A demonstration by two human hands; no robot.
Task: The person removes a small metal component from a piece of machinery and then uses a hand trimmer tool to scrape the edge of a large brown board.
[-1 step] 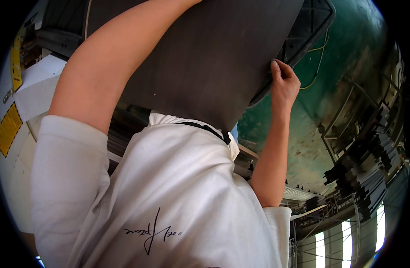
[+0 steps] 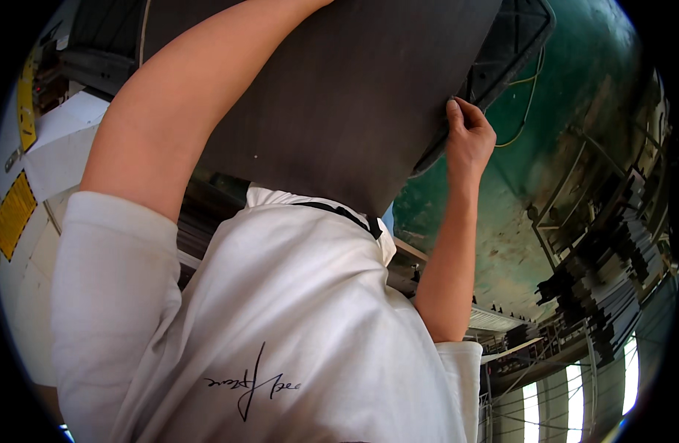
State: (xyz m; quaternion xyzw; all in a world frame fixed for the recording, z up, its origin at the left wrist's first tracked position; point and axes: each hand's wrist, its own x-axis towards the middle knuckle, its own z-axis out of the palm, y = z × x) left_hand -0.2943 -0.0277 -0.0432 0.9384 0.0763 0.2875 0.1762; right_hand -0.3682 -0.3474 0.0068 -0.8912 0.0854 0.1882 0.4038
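Observation:
A large dark brown, flat panel lies in front of me, its near edge close against my waist. My right hand is closed at the panel's right edge, thumb on the upper face and fingers curled at the rim. The fingertips beneath are hidden. My left arm reaches over the panel's left part to the top of the picture. Only the start of my left hand shows there, and its fingers are cut off by the frame.
Beyond the panel's right edge is a black ribbed frame or tray. A green floor with a thin yellowish cable lies to the right. Dark stacked bars stand at far right. White machine housing is on the left.

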